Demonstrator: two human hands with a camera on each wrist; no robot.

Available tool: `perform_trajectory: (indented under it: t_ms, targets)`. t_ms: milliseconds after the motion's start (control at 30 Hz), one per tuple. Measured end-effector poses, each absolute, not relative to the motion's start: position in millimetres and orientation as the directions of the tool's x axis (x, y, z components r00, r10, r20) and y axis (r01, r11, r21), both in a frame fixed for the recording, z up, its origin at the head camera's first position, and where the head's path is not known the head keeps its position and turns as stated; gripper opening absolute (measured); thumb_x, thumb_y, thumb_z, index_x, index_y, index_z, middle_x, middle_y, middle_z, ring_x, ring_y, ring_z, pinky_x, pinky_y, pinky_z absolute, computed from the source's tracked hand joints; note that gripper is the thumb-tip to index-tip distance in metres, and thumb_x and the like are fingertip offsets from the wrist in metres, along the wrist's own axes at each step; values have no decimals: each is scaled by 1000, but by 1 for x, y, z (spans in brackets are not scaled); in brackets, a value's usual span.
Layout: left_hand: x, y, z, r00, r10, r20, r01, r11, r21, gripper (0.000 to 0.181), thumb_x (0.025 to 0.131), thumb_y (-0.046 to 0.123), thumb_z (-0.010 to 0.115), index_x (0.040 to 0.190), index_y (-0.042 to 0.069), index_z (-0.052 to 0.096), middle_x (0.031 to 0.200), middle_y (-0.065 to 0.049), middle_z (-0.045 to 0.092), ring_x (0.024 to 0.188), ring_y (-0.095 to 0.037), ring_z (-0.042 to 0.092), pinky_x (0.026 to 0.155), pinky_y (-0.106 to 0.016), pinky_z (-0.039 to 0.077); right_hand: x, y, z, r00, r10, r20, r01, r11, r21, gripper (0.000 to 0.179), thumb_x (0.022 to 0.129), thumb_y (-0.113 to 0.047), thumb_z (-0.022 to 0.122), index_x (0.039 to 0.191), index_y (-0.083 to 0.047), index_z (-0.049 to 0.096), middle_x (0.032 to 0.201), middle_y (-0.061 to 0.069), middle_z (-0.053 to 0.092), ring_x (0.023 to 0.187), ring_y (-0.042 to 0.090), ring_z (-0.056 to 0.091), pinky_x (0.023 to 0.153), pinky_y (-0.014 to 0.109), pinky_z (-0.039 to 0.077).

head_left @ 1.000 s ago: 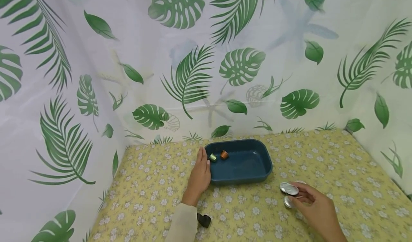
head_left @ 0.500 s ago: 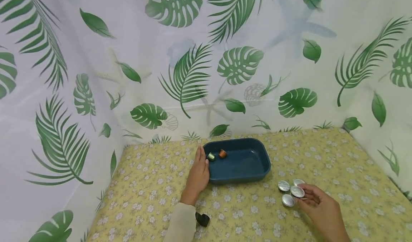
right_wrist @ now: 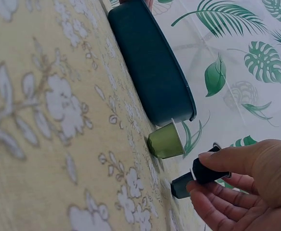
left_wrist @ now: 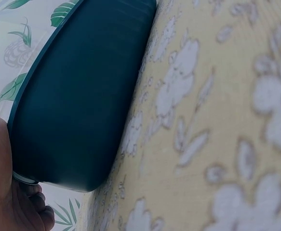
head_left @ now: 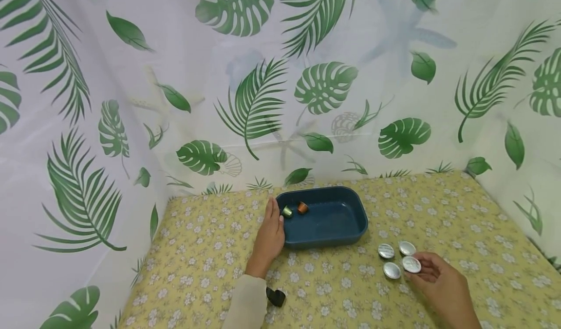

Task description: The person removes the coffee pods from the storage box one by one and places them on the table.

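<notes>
My left hand (head_left: pixel 270 236) rests with extended fingers along the left end of a dark blue dish (head_left: pixel 324 224). Inside the dish, near that end, lie a light green coffee capsule (head_left: pixel 287 212) and an orange coffee capsule (head_left: pixel 302 208). To the dish's right, my right hand (head_left: pixel 442 283) pinches a black coffee capsule (right_wrist: pixel 210 172) between thumb and fingers, its silver lid (head_left: pixel 412 265) facing up in the head view. Beside it, several other capsules stand lid up; the right wrist view shows a green capsule (right_wrist: pixel 167 141) and a dark teal capsule (right_wrist: pixel 180 186).
A yellow floral cloth (head_left: pixel 210 261) covers the table. White curtains (head_left: pixel 263 100) with green leaf prints rise behind it and at both sides. A black strap piece (head_left: pixel 275 297) sticks out at my left wrist.
My right hand has shifted the pinched capsule a little to the right and toward me, away from the lids it overlapped. My left hand stays against the dish.
</notes>
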State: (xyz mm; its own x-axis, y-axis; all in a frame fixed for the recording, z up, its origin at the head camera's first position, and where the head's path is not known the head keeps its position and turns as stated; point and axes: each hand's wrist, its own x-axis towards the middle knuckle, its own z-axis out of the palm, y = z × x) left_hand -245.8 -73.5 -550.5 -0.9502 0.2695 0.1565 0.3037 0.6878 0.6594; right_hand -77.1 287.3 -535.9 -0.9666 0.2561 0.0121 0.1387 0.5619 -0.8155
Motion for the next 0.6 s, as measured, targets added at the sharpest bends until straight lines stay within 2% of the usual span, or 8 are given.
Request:
perform_trajectory:
  t_ms: [267,467,600]
  targets:
    - [-246,-74,-552,-954,263,144,290,692,661,58,114,25,30,164,6,7,170,-4,-5,155,-28,14,117,-52,30,-78,294,-541,-966,253,-61,204,589,-782,55,87,-24,83,129,3,59,111,20,70,87,20,73,69,26,59]
    - [-246,-73,-552,-956,257,142,285,702,653,58,114,26,30,164,6,7,170,-4,-5,155,-28,14,117,-51,30,-79,298,-547,-960,266,-81,237,630,-739,56,86,-28,84,128,0,61,101,9,73,78,12,67,63,27,53]
    - [-246,-73,-552,-957,254,142,284,703,652,58,114,26,29,164,7,6,170,-4,-5,155,-27,13,118,-51,30,-81,299,-550,-960,268,-84,241,635,-734,56,86,-26,84,129,2,61,100,8,73,77,10,65,62,26,51]
